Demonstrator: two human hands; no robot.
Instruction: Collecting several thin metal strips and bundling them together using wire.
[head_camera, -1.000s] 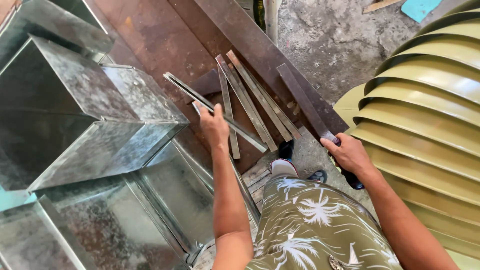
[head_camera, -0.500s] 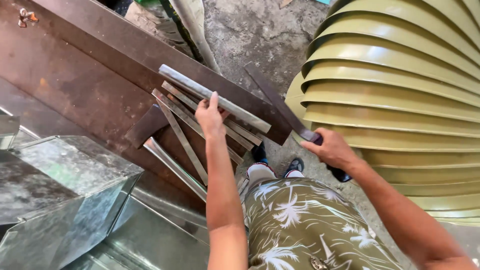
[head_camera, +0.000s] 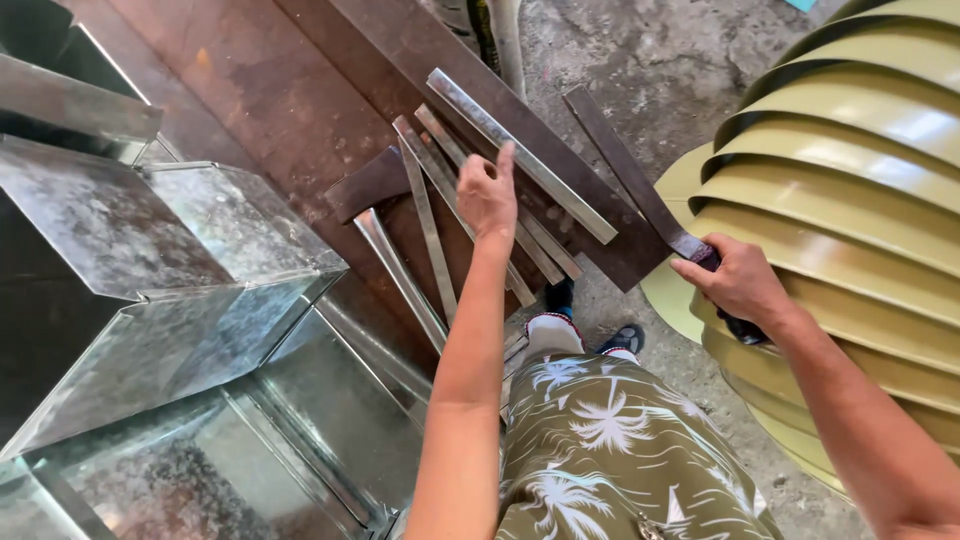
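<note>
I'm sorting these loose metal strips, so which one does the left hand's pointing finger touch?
The left hand touches the long bright strip that lies farthest right in the fan and crosses the dark plate. The other strips lie left of the finger.

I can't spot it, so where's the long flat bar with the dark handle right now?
The flat bar is right of centre in the head view, gripped by the right hand, slanting up-left over the rusty sheet beside the louvred yellow panels.
</note>
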